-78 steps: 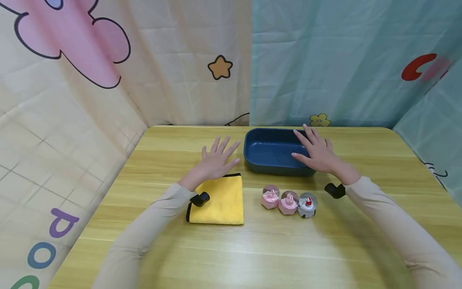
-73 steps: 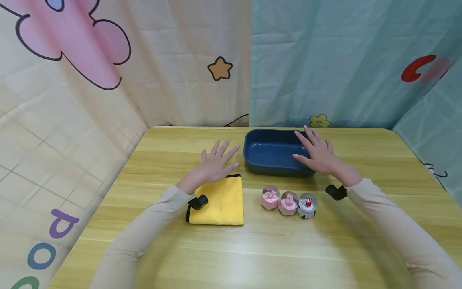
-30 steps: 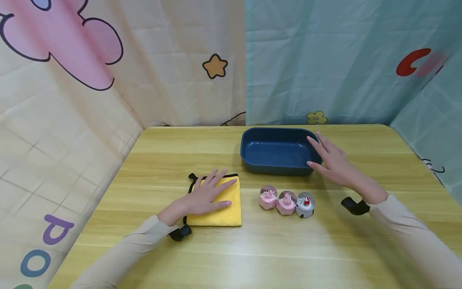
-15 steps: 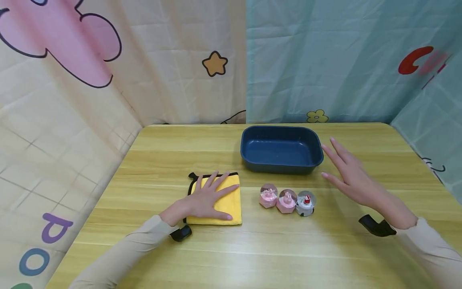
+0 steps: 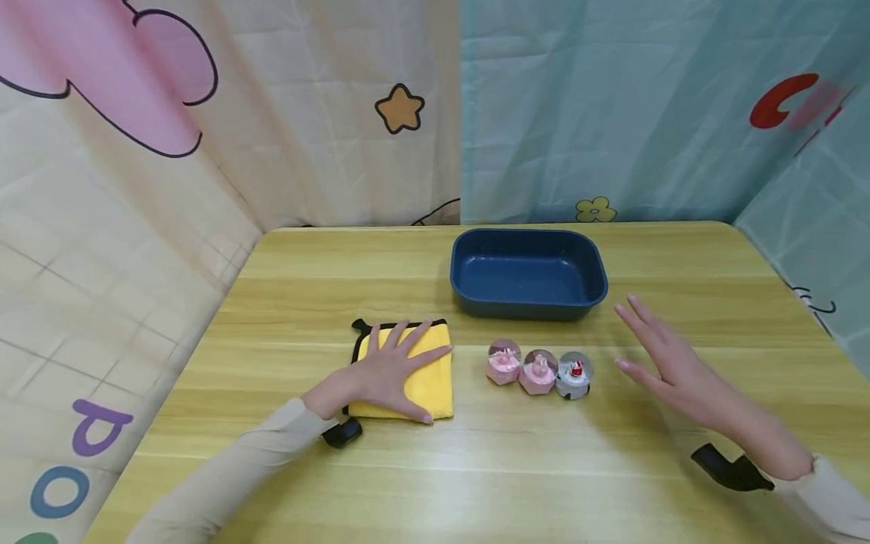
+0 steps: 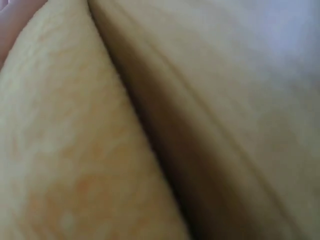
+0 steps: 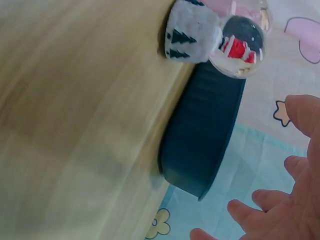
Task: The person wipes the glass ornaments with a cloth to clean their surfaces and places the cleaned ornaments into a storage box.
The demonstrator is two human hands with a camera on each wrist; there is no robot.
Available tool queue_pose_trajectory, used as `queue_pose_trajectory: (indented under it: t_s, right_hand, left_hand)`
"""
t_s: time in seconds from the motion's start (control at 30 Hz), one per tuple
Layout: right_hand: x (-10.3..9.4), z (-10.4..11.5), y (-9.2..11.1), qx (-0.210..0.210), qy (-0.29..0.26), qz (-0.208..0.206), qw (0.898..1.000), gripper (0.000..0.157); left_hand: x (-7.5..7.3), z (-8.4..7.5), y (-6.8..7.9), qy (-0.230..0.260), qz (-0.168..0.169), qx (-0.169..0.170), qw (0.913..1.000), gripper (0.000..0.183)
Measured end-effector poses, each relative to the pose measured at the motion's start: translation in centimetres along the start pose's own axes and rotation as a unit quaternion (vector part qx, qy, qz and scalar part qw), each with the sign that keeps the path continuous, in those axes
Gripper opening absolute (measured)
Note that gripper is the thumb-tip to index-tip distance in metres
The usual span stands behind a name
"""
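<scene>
My left hand (image 5: 386, 379) rests with spread fingers on a folded yellow towel (image 5: 435, 387) with black edging. Its fleecy edge, the towel (image 6: 75, 140), fills the blurred left side of the left wrist view. To the right of the towel, three small snow globes stand in a row: a pink-based snow globe (image 5: 504, 364), a second pink snow globe (image 5: 538, 373) and a white snow globe (image 5: 574, 376) with a red figure inside. My right hand (image 5: 696, 385), fingers extended, is held to the right of the white globe, apart from it and touching nothing visible.
A dark blue rectangular bin (image 5: 526, 310) stands behind the globes near the table's back edge, with nothing visible inside. The wooden table (image 5: 421, 483) is bordered by patterned curtains (image 5: 598, 113) at the back and sides.
My left hand has come down and back from beyond the towel onto it. The right hand has drawn away from the bin, moving right and nearer. Towel, globes and bin keep their places.
</scene>
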State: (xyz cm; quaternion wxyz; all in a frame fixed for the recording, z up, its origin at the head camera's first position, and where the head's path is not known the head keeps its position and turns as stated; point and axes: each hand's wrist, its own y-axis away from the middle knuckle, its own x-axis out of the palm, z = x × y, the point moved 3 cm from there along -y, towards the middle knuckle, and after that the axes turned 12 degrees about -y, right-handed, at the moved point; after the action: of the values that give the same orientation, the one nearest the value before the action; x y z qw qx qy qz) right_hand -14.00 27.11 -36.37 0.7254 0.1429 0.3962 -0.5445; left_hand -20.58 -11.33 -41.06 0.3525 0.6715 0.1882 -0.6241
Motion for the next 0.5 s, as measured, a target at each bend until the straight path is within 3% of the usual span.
queue_pose_trajectory:
  t_s: [0.33,0.5]
  right_hand:
    - [2.6,-0.8,0.4,0.072,-0.074,0.083,0.991,0.074]
    - [3.7,-0.9,0.4,0.058,-0.077,0.102,0.990,0.077]
  left_hand:
    - [0.2,-0.2,-0.3,-0.012,-0.009,0.009,0.9998,0.098]
    - [0.3,-0.5,0.0,-0.005,-0.017,0.015,0.9997,0.092]
